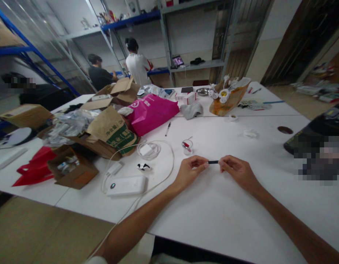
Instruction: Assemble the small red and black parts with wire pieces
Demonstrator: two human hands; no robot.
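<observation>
A short, thin black stick-like object (213, 162) is held level above the white table (210, 205). My left hand (193, 168) pinches its left end between thumb and fingers. Its right end is in the closed fingers of my right hand (235, 169). The fingertips cover both ends, so only the middle part shows. Just behind my left hand stands a small clear container (187, 149) with something red in it. To the left lie a white power bank (128, 185), a small black and white item (143, 167) and a coiled white cable (158, 151).
Cardboard boxes, a brown paper bag (111, 130) and a pink bag (154, 112) crowd the table's left and back. A pen (168, 129) lies behind the cable. At the right is a dark bag (320, 128); several people are in the background.
</observation>
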